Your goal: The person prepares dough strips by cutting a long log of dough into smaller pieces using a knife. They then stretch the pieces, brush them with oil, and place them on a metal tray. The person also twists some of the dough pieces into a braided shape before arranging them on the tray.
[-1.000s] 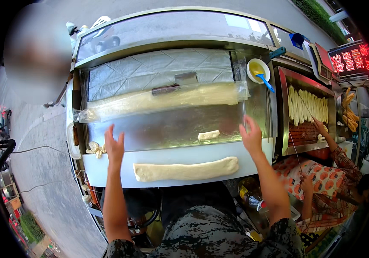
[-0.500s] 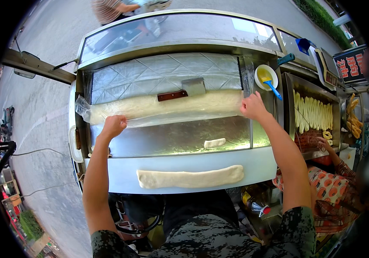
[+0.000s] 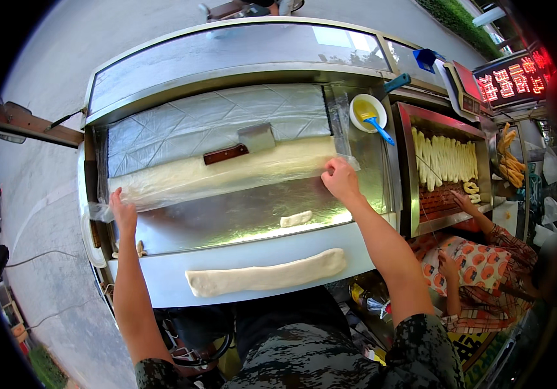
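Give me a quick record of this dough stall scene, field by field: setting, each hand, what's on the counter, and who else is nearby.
setting: steel counter of a street stall, seen from above
left hand: on the left end of the plastic-wrapped dough slab
right hand: on the slab's right end
near edge: long dough strip
mid counter: small dough piece
behind slab: cleaver on foil
right side: bowl of yellow liquid with a blue brush; tray of cut dough strips
nearby: another person's hand at the tray
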The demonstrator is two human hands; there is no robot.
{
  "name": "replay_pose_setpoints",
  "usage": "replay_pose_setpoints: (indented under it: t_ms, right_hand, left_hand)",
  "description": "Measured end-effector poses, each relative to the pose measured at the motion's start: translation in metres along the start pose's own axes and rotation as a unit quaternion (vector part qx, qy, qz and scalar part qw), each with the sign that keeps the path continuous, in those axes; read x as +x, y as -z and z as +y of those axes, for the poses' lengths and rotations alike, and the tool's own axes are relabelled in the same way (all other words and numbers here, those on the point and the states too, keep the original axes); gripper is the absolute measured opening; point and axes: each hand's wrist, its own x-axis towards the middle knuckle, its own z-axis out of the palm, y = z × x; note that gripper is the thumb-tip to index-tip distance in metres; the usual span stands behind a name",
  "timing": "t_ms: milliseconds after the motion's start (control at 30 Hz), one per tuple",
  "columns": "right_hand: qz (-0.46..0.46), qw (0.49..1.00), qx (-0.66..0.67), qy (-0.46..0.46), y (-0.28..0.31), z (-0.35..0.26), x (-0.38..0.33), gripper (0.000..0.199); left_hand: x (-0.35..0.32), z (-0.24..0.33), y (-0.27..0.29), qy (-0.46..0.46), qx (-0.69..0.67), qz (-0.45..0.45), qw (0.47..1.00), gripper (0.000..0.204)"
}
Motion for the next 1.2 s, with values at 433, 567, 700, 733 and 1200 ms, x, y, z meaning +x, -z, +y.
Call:
replay_pose_setpoints:
  t_ms: [433, 567, 700, 733, 1200]
  right_hand:
    - [0.284, 0.783, 0.470, -0.292, 0.062, 0.087, 0.131, 0.018]
    - [0.178, 0.857, 0.357, -0.326, 0.066, 0.078, 0.158, 0.019]
    - [0.187, 0.842, 0.372, -0.344, 0.083, 0.092, 0.148, 0.019]
    - [0.186, 0.831, 0.397, -0.343, 0.090, 0.093, 0.139, 0.019]
    - [0.085, 0.676, 0.634, -0.366, 0.125, 0.112, -0.061, 0.025]
  left_hand:
    - [-0.223, 0.011, 0.050, 0.230, -0.066, -0.148, 0.960, 0.026]
    - [-0.210, 0.015, 0.043, 0.235, -0.041, -0.197, 0.951, 0.035]
    - [-0.211, 0.013, 0.043, 0.242, -0.047, -0.192, 0.950, 0.036]
    - [-0.212, 0.016, 0.044, 0.254, -0.050, -0.192, 0.947, 0.036]
    - [-0.213, 0.001, 0.046, 0.180, 0.003, -0.200, 0.963, 0.039]
